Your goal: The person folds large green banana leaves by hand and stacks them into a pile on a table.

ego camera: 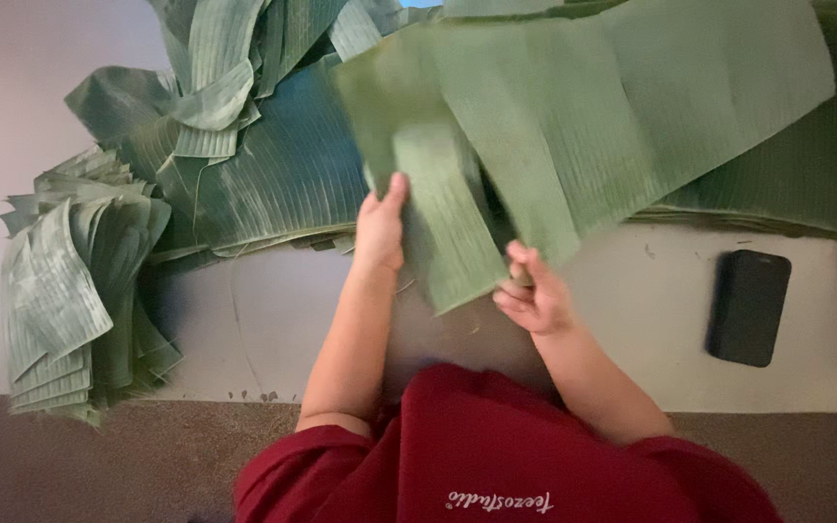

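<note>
Head view. The left hand (381,228) and right hand (533,293) each grip an edge of a long banana-leaf strip (457,232), held above the pale worktop (632,320) and motion-blurred. A heap of uncut leaves (273,165) lies behind; a stack of cut pieces (70,291) sits far left; a dark phone (749,307) lies right.

Greens on a pale floor

Ribbed green banana leaves (273,165) — a paler strip (448,223) — black phone (748,307), dark red shirt (496,455), pale grey floor (273,320).
</note>
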